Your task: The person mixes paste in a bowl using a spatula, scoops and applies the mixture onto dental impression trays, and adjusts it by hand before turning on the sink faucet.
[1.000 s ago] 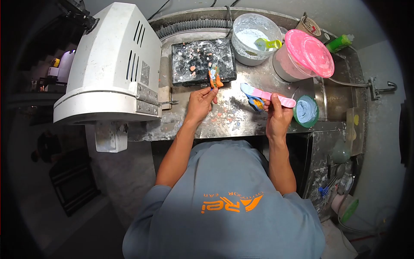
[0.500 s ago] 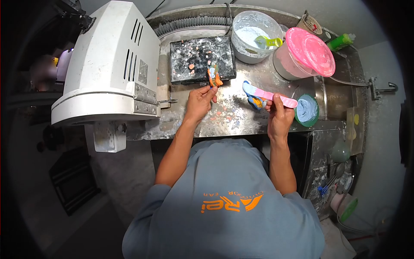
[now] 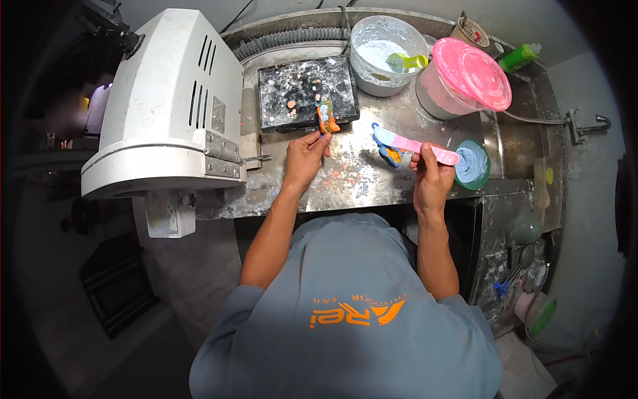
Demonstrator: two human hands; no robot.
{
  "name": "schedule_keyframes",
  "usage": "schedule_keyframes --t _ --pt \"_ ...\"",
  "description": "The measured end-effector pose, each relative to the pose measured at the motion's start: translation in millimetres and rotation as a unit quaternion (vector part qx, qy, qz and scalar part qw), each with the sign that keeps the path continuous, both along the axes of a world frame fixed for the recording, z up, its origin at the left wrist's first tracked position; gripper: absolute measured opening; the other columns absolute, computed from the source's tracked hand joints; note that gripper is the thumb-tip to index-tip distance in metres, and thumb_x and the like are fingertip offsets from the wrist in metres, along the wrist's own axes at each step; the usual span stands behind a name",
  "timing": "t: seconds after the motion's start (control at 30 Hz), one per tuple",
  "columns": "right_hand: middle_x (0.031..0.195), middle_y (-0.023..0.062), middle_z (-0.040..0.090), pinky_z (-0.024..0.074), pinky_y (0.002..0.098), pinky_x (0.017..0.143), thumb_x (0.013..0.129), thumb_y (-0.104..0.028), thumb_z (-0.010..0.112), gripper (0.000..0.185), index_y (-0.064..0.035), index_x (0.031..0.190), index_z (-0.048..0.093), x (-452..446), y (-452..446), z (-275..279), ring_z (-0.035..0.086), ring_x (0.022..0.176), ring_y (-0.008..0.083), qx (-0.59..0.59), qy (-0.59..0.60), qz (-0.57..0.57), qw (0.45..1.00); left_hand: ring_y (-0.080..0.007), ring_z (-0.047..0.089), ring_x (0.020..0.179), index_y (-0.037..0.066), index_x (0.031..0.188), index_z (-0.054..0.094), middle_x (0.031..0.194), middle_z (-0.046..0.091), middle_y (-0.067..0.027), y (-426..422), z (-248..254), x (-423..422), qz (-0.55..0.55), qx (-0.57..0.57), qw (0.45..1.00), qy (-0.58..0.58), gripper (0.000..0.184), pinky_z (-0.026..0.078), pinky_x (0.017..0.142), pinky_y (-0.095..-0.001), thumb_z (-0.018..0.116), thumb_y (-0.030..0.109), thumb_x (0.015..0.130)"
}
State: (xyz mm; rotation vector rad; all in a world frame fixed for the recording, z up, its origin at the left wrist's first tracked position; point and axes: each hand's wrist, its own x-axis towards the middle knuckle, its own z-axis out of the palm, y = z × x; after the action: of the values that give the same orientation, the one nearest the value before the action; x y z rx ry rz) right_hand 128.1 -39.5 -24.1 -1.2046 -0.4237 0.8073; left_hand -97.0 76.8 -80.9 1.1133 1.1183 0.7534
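At the near right edge of the black vibrating plate (image 3: pixel 279 100), my left hand (image 3: pixel 306 159) pinches an orange dental impression (image 3: pixel 327 118) with some pale blue material on it. The impression appears to rest on the plate's edge. My right hand (image 3: pixel 432 176) is closed around a pink spatula (image 3: pixel 415 146), whose tip carries light blue plaster and points left. Just under the spatula is a blue-and-orange impression (image 3: pixel 391 155), close to my right fingertips; I cannot tell whether they grip it. A green bowl (image 3: pixel 487 174) of blue plaster stands right of that hand.
A large white machine (image 3: pixel 163 100) fills the left side. Behind my hands stand a tub of powder (image 3: pixel 382 83) with a green scoop (image 3: pixel 407 62) and a pink-lidded bucket (image 3: pixel 472 73). Bits of plaster dot the metal counter (image 3: pixel 352 176). At the right is a tap (image 3: pixel 588 126).
The camera view has shifted slightly. Both hands keep nearly the same position and hold, with the spatula still above the blue-and-orange impression.
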Motion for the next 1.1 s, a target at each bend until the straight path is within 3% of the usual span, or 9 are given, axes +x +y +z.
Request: schedule_keyframes --t 0.27,0.37,1.1 --pt "0.08 0.0061 0.066 0.0485 0.0244 0.063 0.096 -0.017 0.067 0.02 0.0012 0.102 0.065 -10.1 -1.5 4.8 0.061 0.068 0.0107 -0.011 0.005 0.015 1.0 -0.0011 0.05 0.06 0.0 0.101 0.074 0.068 0.062 0.0032 4.3 -9.2 -1.7 0.001 0.082 0.994 0.077 0.021 0.038 0.052 -0.0205 0.069 0.02 0.096" --pt "0.079 0.0058 0.066 0.0484 0.0243 0.063 0.096 -0.018 0.068 0.02 0.0013 0.102 0.065 -11.0 -3.5 4.0 0.06 0.067 0.0109 -0.018 0.009 0.017 1.0 0.0006 0.04 0.051 0.006 0.105 0.075 0.067 0.061 0.0049 4.8 -17.3 0.0 0.013 0.111 0.991 0.074 0.02 0.029 0.044 -0.0202 0.068 0.024 0.097" --pt "0.077 0.0053 0.066 0.048 0.0241 0.063 0.096 -0.018 0.068 0.019 0.0005 0.101 0.065 -3.1 -22.8 -0.5 0.06 0.066 0.0105 -0.021 0.011 0.001 1.0 0.0011 0.039 0.048 0.007 0.101 0.073 0.067 0.059 0.0052 3.9 -20.1 -0.1 0.004 0.083 0.996 0.029 0.019 0.027 0.041 -0.0193 0.067 0.025 0.098"
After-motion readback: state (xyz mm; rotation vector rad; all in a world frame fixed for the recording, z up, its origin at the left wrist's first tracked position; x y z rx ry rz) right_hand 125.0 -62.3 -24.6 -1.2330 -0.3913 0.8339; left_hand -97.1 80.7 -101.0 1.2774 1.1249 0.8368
